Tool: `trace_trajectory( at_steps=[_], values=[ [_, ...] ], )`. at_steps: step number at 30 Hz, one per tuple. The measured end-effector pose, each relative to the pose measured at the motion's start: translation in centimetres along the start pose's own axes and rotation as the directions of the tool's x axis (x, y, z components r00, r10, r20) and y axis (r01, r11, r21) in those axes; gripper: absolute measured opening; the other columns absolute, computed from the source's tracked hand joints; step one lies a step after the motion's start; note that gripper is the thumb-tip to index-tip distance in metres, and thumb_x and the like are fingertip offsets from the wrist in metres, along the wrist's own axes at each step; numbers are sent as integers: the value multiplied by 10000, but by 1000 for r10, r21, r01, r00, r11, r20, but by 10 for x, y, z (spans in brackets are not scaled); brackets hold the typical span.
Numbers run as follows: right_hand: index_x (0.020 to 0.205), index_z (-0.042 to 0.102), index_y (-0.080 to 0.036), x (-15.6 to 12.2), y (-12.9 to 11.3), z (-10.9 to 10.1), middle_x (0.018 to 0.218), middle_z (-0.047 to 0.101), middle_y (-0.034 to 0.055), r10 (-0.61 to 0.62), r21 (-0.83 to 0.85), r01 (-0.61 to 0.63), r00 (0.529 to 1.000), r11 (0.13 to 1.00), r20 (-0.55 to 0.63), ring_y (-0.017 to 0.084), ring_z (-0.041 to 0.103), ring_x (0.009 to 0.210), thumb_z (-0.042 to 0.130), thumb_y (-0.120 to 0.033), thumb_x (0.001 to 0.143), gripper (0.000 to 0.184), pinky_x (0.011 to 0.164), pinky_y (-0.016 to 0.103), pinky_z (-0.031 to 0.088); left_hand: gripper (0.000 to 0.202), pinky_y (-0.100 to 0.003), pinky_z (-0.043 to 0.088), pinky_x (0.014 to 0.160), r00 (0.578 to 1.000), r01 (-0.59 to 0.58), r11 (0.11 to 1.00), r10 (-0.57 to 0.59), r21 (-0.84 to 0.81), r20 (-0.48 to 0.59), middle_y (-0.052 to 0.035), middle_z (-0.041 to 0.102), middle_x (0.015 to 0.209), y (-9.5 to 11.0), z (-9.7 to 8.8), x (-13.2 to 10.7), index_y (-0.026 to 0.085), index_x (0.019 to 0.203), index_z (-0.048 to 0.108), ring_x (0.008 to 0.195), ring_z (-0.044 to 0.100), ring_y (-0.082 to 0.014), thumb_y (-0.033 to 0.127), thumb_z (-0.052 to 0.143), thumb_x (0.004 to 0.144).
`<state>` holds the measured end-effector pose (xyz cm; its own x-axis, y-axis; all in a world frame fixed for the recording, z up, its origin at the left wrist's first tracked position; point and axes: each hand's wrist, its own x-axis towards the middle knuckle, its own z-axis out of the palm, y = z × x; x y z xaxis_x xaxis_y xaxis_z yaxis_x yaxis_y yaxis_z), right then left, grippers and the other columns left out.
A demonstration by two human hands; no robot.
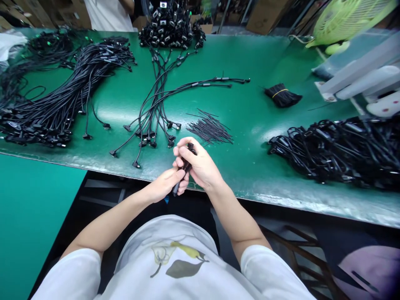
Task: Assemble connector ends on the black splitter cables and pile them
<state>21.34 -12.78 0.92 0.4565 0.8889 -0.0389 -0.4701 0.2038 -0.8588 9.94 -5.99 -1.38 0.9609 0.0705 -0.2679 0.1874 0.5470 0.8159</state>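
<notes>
Both hands close on one black cable (185,167), gathered into a short bundle just above the table's front edge. My left hand (168,181) pinches its lower part, where a grey-black end sticks out below. Around the upper part wrap the fingers of my right hand (200,163), and a black connector shows at the top. The fingers hide most of the bundle. Just beyond my hands lies a loose pile of short black ties (210,128). Left of it, several black cables (156,100) are spread out with their connectors toward me.
A thick heap of straight cables (84,79) covers the left of the green table (250,121). Bundled cables (337,154) pile up at right, and more connectors (173,25) at the back. A banded tie bunch (283,95) and a green fan (346,21) are right. A person (109,16) stands opposite.
</notes>
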Motion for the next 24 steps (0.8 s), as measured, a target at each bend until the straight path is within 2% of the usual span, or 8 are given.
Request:
trace_trajectory(
  at_steps=[3,6,12,15,18,19,21,24],
  values=[
    [935,504,-246,-2,-4,3,658,445,-104,-15,54,16,1000,998,-13,12,361,410,730,-428,784,327,395,136,369,375,-269,420,585,996,64,997,-60,-49,69,15,496,646,4,-2,-2,144,805,558,586,512,-117,487,709,788],
    [860,487,-224,-1,-4,2,596,393,-118,-12,72,3,993,997,119,-9,254,352,712,-482,793,348,313,105,231,333,-317,454,694,981,146,967,-114,-208,158,-3,511,685,7,-3,-5,136,876,621,663,545,-143,449,704,799],
    [734,443,-205,1,4,-4,556,383,-125,-25,162,-35,936,986,351,-21,212,311,673,-640,745,492,285,116,297,357,-335,453,688,939,238,896,-114,-374,325,-20,510,694,-2,7,-9,143,837,643,685,569,-173,484,722,764],
    [718,421,-212,4,6,-5,543,356,-129,-110,176,61,951,983,289,-12,217,306,654,-627,774,479,312,138,337,335,-283,429,602,954,218,880,-100,-422,284,34,417,594,-8,15,-7,152,787,609,563,481,-121,442,768,735],
    [866,506,-226,6,8,-10,632,492,-79,-212,-79,221,971,972,106,66,518,503,630,-556,839,354,586,241,541,284,-257,433,604,996,75,904,-44,-420,84,47,396,590,-6,16,-3,149,782,582,553,443,-100,370,759,767],
    [983,528,-233,4,10,-13,745,577,-37,-279,-225,283,959,932,52,110,614,690,624,-529,856,336,738,294,558,266,-254,441,625,1000,-21,914,11,-406,-26,41,414,609,-3,13,-1,149,783,574,574,455,-101,355,742,788],
    [1199,493,-242,-4,16,-15,1042,633,53,-450,-541,383,893,749,10,183,605,1038,627,-488,870,433,929,358,499,232,-243,451,673,956,-232,906,144,-355,-258,28,445,652,5,5,2,153,779,554,633,489,-106,330,691,839],
    [1219,512,-217,-22,33,-12,1080,625,92,-614,-842,449,766,300,190,201,598,977,632,-432,882,417,823,331,499,219,-219,446,700,837,-430,865,273,-260,-475,17,460,691,19,-6,4,160,760,528,698,512,-111,307,609,901]
  ],
)
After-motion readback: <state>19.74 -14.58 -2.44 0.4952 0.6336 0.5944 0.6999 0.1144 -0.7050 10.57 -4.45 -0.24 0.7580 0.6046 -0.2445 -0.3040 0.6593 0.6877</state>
